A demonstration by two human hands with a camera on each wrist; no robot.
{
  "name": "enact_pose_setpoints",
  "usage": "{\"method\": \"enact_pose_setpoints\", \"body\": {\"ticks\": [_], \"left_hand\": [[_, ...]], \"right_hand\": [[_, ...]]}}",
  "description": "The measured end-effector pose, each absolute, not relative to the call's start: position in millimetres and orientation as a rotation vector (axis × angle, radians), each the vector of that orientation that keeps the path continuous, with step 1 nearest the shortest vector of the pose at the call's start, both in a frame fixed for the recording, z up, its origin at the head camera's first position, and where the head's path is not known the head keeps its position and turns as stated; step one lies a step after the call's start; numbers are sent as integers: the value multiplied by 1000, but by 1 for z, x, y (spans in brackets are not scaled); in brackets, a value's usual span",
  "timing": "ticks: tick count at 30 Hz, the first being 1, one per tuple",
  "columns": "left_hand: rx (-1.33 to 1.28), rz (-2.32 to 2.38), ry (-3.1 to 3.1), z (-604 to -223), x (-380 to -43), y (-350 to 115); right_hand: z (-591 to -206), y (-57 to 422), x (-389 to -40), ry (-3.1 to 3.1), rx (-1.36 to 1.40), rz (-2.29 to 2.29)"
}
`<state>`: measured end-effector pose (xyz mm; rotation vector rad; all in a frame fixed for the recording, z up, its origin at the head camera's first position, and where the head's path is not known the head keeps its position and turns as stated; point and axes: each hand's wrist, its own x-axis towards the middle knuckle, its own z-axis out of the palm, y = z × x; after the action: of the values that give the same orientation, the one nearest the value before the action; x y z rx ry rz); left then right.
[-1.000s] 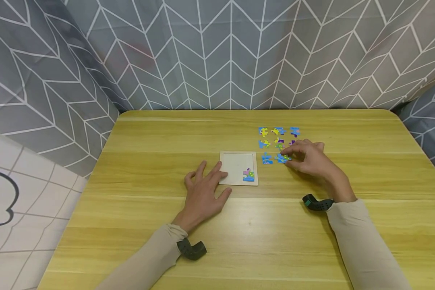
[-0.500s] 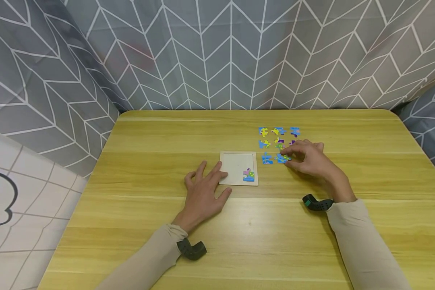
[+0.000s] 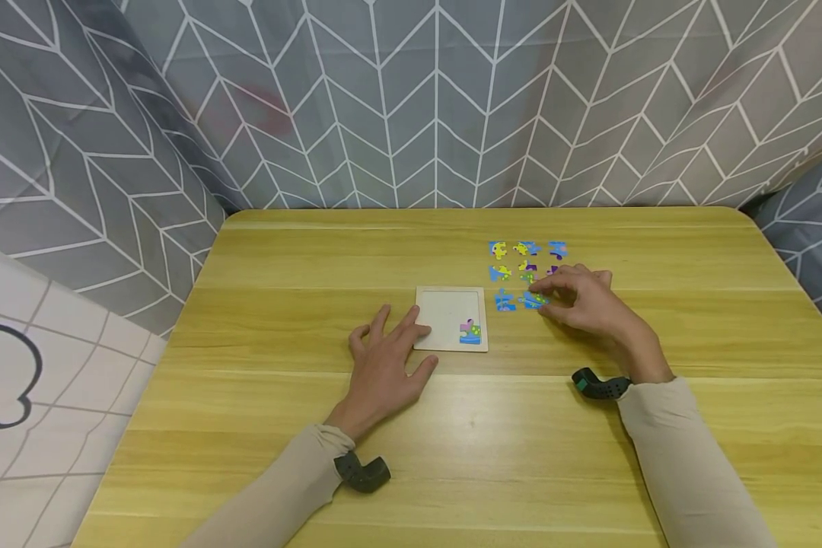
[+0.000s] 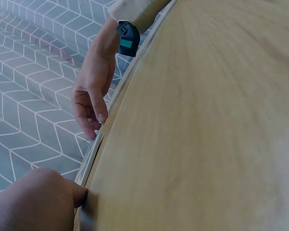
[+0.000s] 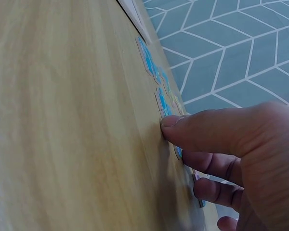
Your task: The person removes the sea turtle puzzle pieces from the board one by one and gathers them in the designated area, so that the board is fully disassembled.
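A square wooden puzzle tray (image 3: pixel 445 312) lies mid-table in the head view, with one pink, green and blue jigsaw piece (image 3: pixel 470 332) in its lower right corner. My left hand (image 3: pixel 386 371) rests at the tray's left edge, fingers spread, a fingertip over the rim. To the right, my right hand (image 3: pixel 578 301) pinches a blue-green jigsaw piece (image 3: pixel 533 301) between thumb and fingers, low over the table. In the right wrist view the thumb (image 5: pixel 207 127) touches that piece's edge. The hand partly covers a purple piece (image 3: pixel 552 269) behind it.
Several loose jigsaw pieces lie in rows right of the tray, among them a yellow and blue one (image 3: pixel 498 250) and a blue one (image 3: pixel 504 301). A grey patterned curtain (image 3: pixel 411 106) hangs behind the table's far edge. Each wrist wears a dark camera.
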<state>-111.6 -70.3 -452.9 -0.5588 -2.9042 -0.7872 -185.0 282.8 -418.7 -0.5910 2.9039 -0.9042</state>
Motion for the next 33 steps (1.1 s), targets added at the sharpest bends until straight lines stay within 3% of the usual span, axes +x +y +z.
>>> {"method": "enact_pose_setpoints", "body": {"ticks": [33], "left_hand": [[-565, -791, -2875, -456, -110, -70]], "right_hand": [[-420, 280, -184, 2951, -702, -999]]}}
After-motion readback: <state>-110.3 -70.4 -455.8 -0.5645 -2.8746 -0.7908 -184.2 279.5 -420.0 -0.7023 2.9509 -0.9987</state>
